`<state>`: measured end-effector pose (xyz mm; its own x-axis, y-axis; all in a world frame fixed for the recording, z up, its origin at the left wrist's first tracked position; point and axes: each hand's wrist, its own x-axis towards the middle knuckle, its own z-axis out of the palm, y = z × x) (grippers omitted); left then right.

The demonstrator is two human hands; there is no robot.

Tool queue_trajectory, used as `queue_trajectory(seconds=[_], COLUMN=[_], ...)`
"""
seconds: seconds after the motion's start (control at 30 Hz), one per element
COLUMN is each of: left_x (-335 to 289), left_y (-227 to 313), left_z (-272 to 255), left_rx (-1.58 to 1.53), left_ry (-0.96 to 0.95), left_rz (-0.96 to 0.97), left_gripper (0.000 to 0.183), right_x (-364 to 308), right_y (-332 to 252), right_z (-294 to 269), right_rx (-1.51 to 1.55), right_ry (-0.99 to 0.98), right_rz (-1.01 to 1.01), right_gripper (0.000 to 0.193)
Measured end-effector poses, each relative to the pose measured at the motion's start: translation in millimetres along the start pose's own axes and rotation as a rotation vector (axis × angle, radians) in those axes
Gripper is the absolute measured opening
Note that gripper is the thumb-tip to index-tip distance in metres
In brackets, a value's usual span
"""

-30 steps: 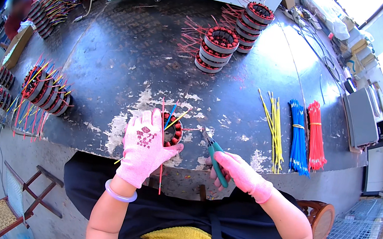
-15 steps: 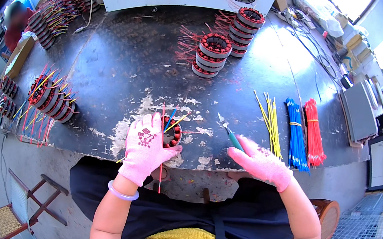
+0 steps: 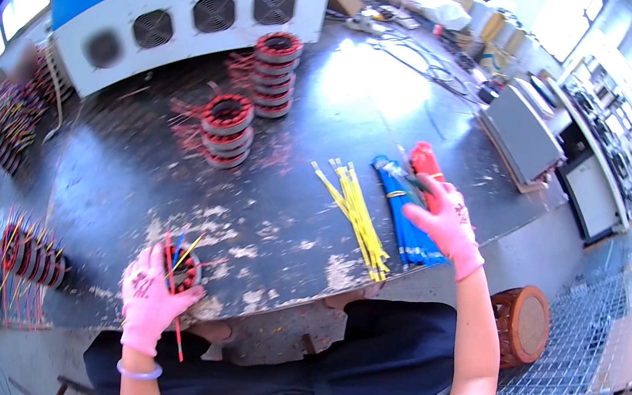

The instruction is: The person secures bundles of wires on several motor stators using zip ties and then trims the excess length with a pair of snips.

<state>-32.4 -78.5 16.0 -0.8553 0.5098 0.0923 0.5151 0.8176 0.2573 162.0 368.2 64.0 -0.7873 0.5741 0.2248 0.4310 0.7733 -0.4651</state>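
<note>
Head: dark worn bench point(image 3: 134, 172), workshop bkgd.

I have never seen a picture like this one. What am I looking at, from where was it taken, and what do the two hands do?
A camera worn on a person's head looks down at a dark metal workbench. Both hands wear pink gloves. The left hand rests on a round coil with coloured wires at the near edge. The right hand reaches over bundles of red sleeves and blue sleeves; whether it grips anything is unclear. Yellow sleeves and stacked red coils lie nearby.
</note>
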Motion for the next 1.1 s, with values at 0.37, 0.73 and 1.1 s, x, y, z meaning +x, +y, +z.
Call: queue_trajectory(seconds=[0.37, 0.73, 1.1], left_x=[9, -7, -15], left_y=[14, -36, -45], left_z=[-9, -26, -16], left_rx=[0.006, 0.046, 0.009], left_ry=[-0.059, -0.087, -0.023], left_rz=[0.008, -0.058, -0.009], left_gripper=[0.104, 0.105, 0.109], right_x=[1, -70, 67], right_y=[252, -157, -138], right_z=[0, 189, 176], right_rx=[-0.339, 0.386, 0.059], right_ry=[0.355, -0.585, -0.464], right_rz=[0.136, -1.275, -1.097], right_gripper=[0.049, 0.070, 0.064])
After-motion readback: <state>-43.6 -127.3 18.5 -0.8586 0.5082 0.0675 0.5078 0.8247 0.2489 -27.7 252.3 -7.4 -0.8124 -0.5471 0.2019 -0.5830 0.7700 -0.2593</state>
